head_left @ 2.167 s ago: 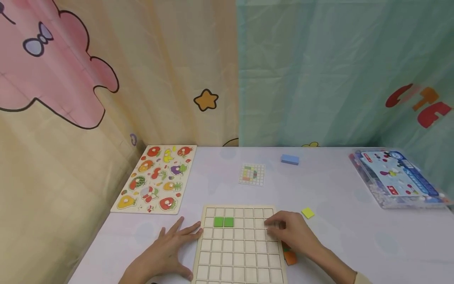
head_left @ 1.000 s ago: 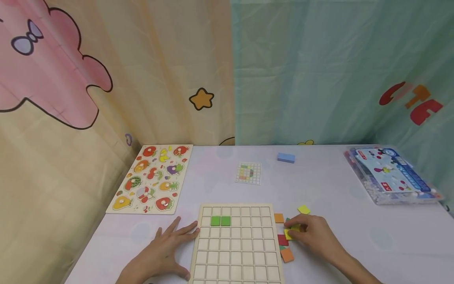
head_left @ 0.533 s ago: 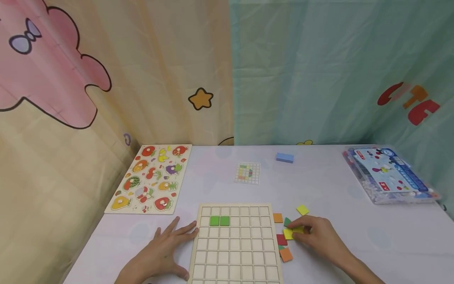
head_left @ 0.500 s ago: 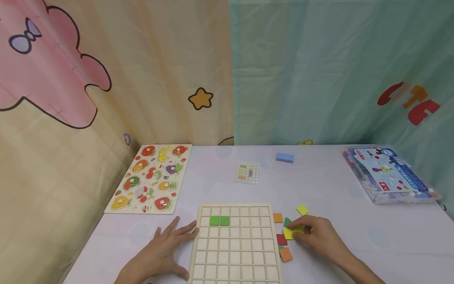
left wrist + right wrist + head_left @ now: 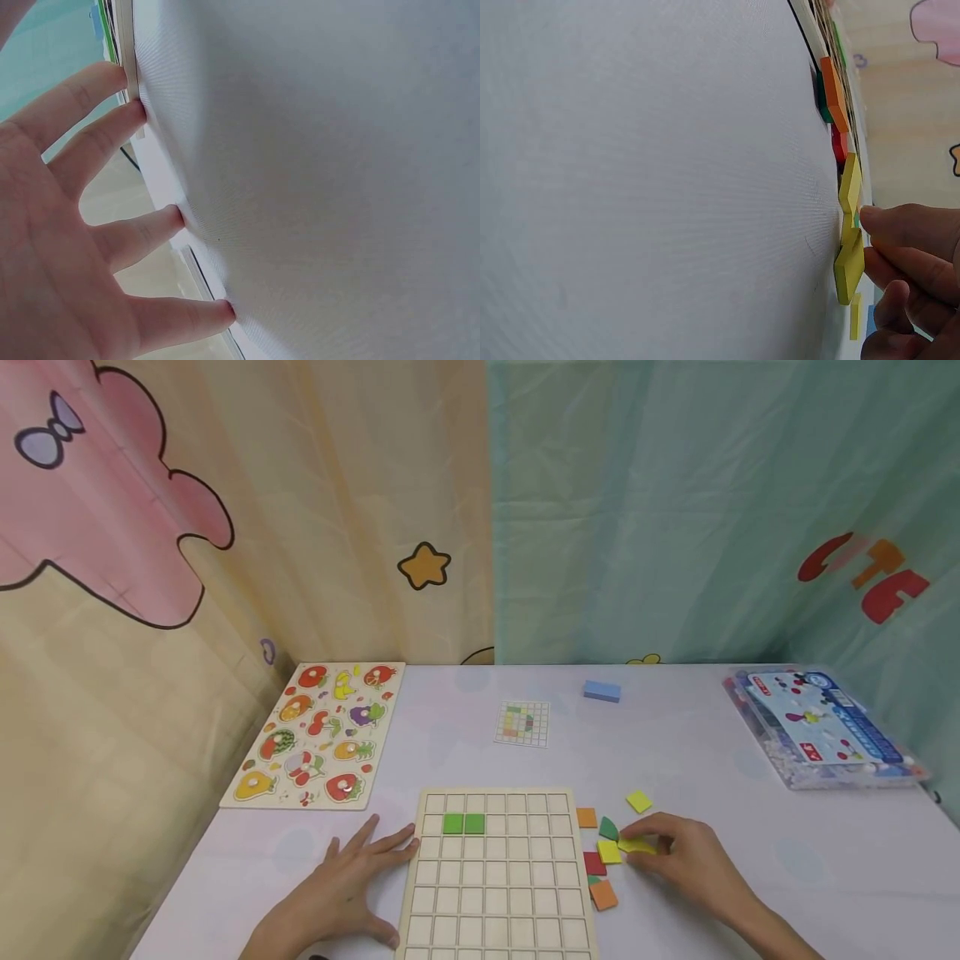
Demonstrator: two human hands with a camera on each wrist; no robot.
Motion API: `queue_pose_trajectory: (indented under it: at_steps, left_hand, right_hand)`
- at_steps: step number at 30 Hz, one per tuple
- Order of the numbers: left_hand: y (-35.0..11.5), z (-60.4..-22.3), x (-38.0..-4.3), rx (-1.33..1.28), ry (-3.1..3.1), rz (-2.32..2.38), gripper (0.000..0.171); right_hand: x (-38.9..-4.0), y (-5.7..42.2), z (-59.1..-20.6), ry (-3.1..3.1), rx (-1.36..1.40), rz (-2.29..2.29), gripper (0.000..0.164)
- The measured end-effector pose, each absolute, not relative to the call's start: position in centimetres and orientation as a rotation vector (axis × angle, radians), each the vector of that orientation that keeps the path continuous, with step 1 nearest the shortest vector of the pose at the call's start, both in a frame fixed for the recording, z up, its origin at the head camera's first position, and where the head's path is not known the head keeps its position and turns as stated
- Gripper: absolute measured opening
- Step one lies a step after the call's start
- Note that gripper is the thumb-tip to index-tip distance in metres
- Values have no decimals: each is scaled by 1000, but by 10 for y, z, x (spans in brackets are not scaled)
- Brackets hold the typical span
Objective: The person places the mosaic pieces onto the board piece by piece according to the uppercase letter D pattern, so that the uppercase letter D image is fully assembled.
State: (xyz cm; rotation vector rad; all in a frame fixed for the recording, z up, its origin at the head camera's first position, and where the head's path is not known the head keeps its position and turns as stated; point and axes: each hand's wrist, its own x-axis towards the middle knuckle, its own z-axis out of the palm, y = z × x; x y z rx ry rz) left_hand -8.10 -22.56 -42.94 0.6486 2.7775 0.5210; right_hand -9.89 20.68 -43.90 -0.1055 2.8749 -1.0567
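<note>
A wooden grid board lies at the front middle, two green square tiles in its second row. My left hand is spread along its left side, fingertips and thumb at the edge; in the left wrist view, two fingertips touch the board's side. To the right of the board, my right hand pinches a yellow tile between thumb and forefinger, low over the table. Beside it lie another yellow tile, a rounded green piece, a red tile and an orange tile.
Farther off lie a loose yellow tile and a small printed grid card. A blue block sits near the curtain. At left is a fruit puzzle board; at right, a clear plastic case.
My right hand has moved from the board's right edge to the tiles beside it, then drawn one yellow tile slightly right, away from the other. My left hand stays at the board's left edge.
</note>
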Motion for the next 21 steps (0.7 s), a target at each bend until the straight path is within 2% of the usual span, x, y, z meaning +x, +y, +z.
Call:
queue_pose_trajectory:
  at_steps: [9,21]
  left_hand:
    - [-225,-428,-80,645,2773,529,108]
    - [-225,-428,-81,639,2764,557,108]
  right_hand:
    - [-94,214,-445,2875,49,-937,44]
    - [-87,223,-445,2854,108,-910,41]
